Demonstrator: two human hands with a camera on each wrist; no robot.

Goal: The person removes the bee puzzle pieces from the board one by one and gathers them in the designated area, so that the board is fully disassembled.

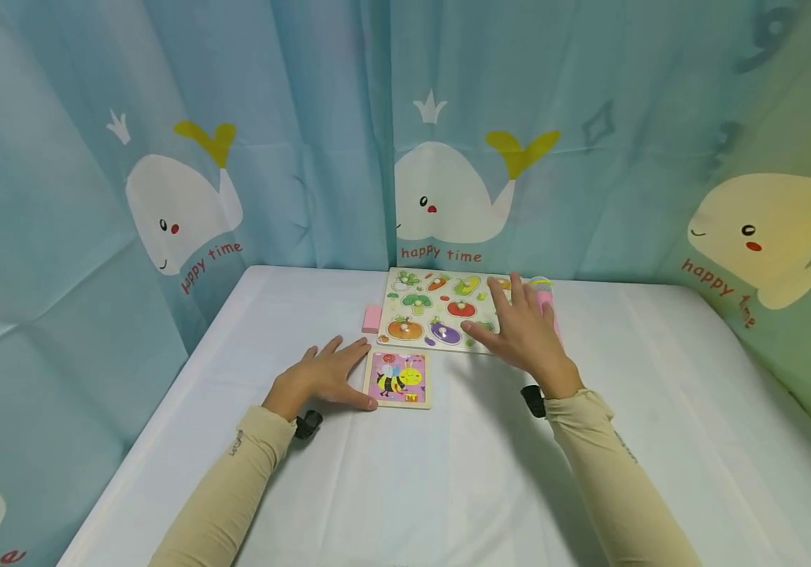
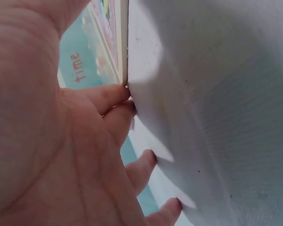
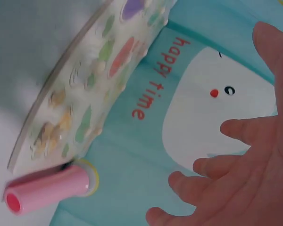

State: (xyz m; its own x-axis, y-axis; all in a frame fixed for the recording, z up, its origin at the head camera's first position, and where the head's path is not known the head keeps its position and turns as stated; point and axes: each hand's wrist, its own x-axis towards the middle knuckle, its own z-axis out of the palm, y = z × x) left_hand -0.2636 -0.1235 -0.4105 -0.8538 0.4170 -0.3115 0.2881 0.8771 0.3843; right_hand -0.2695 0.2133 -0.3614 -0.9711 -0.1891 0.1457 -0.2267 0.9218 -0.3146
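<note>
A small square bee puzzle [image 1: 398, 379] with a wooden frame lies flat on the white table. At its left side my left hand [image 1: 326, 374] rests with fingers spread, the thumb at the near corner and the index finger by the far one. In the left wrist view, fingertips [image 2: 122, 92] touch the tabletop and the puzzle's edge [image 2: 121, 52]. Behind the bee puzzle lies a larger vegetable peg puzzle [image 1: 416, 307]. My right hand [image 1: 524, 335] hovers over its right part, fingers spread and holding nothing, hiding several pieces from the head view.
A pink block [image 1: 372, 319] sits at the vegetable puzzle's left edge. Along its right edge lies a pink cylindrical toy [image 3: 49, 188] with a yellow-rimmed end. Blue whale-print curtains [image 1: 335, 134] hang behind and beside the white table [image 1: 405, 488].
</note>
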